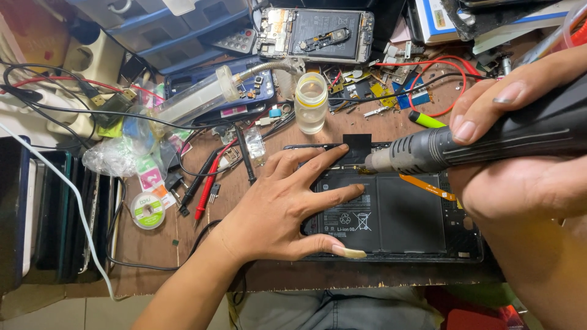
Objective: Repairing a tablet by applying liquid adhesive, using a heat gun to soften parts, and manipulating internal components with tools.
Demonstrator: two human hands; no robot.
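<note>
Now left hand [287, 205] flat on opened tablet [391, 214]; right hand [520, 153] grips hot-air nozzle [416, 154].

Bare forearms without sleeves, a long thumbnail on the left hand [287, 205], grey trousers.

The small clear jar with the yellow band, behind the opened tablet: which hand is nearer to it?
Left. The left hand lies flat on the tablet, fingertips just below the jar. The right hand grips the hot-air tool farther off to the jar's right.
</note>
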